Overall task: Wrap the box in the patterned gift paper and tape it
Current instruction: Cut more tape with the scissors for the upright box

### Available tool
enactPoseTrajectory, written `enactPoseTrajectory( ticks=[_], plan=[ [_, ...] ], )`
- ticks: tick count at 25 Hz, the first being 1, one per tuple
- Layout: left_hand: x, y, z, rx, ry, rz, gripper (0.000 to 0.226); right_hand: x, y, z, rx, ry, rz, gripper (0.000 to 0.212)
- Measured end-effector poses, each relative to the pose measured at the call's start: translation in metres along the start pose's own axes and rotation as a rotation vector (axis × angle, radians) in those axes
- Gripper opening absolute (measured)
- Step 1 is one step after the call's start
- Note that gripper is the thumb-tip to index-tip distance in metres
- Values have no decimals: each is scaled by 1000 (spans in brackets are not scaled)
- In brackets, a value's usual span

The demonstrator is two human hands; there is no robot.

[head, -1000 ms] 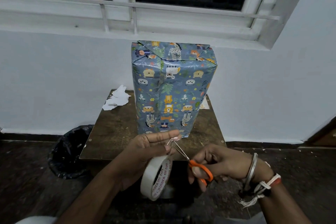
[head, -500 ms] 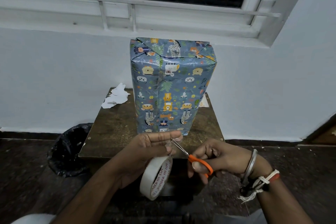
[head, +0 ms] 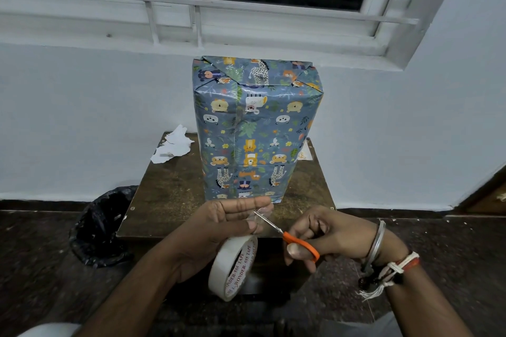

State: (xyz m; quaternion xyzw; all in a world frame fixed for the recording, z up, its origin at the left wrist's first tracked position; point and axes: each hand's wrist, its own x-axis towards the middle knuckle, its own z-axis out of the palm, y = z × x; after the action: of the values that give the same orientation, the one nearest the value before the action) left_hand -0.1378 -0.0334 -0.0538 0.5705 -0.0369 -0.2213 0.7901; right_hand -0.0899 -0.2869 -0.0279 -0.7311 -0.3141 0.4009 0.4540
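Left grip (head: 219, 227) is pinching the tape strip (head: 260, 217) off the roll (head: 232, 268), right grip (head: 328, 232) is holding the scissors (head: 299, 242); this limp, sticky film is likely needing end-only handling.

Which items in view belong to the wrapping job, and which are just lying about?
In the job: box; tape, held by the left hand; scissors, in the right hand.
Lying about: paper scraps; bin.

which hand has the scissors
The right hand, the one with the bangle, grips the scissors; the left hand holds the tape roll.
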Motion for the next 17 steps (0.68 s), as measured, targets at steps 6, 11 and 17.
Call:
enactPoseTrajectory(
  ticks=[6, 11, 17],
  plan=[
    [0, -1, -2, 33, -47, 7, 50, 2, 2, 0, 2, -13, -31, 32],
    [0, 2, -3, 76, 0, 47, 56, 4, 3, 3, 10, -55, 2, 19],
    [2, 3, -10, 44, 98, 72, 57, -3, 31, -13, -255, 325, 289, 20]
  ],
)
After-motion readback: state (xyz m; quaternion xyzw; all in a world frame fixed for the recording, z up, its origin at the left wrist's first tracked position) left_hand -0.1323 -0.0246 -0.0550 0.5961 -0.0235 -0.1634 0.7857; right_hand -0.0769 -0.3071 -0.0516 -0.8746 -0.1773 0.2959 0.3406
